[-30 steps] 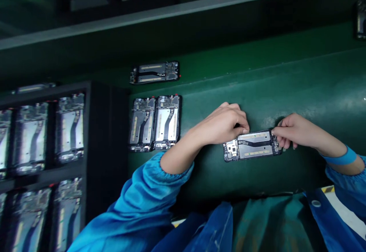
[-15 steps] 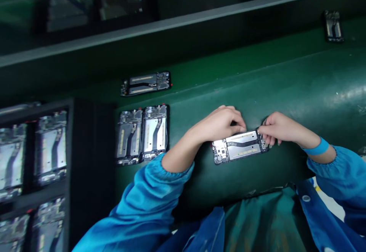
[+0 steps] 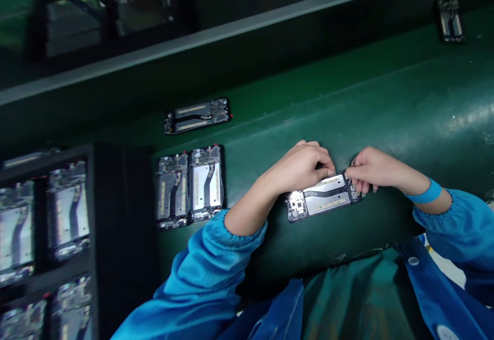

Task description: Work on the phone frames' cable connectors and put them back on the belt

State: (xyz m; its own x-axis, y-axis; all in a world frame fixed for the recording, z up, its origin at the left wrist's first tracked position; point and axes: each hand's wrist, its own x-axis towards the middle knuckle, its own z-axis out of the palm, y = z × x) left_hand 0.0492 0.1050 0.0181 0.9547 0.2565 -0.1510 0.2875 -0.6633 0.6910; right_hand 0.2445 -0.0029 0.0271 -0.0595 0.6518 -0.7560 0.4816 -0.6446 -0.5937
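Observation:
An opened phone (image 3: 328, 198), its circuit board at the left end and a dark ribbon cable running along its silvery middle, lies on the green mat before me. My left hand (image 3: 304, 167) reaches over its far edge with curled fingers; thumb and forefinger are pinched there, and what they grip is too small to see. At the phone's right end, my right hand (image 3: 366, 170) is closed in a pinch at the corner. Something thin and dark shows by its fingertips, but I cannot make out its kind. A blue band (image 3: 426, 192) circles the right wrist.
Two opened phones stand side by side, a dim one (image 3: 172, 191) and a brighter one (image 3: 207, 183). Another phone (image 3: 198, 115) lies behind them, one more (image 3: 451, 21) far right. A black tray (image 3: 119, 216) with several phones is at left. A grey-edged ledge (image 3: 247, 18) crosses the back.
The view has shifted slightly. Both hands stay at the phone's far edge and right corner in nearly the same pinched poses; the phone has hardly moved.

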